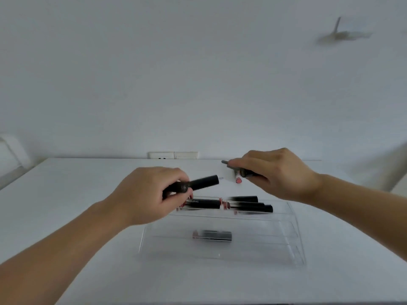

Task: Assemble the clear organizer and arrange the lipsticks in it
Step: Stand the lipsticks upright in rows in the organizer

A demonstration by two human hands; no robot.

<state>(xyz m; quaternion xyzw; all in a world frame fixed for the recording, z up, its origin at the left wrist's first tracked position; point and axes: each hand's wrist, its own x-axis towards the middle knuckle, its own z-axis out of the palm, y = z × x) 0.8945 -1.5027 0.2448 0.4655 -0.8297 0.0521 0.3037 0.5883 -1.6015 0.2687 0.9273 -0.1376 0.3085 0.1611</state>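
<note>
Clear organizer (293,234) on a white table (66,194) — both hands hold lipsticks over its far edge.

Left hand (152,194) has its fingers curled tight around a black lipstick (203,182) pointing right; right hand (275,172) pinches a pink-tipped lipstick (239,179), other fingers loosely bent. Three black lipsticks (248,205) lie in the far row — one more (212,235) lies alone in a nearer row.

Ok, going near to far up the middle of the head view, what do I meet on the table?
Front edge of the clear organizer → single lipstick lying in its near row → cluster of lipsticks in its far row → black tube held in the left hand → wall outlet.
</note>
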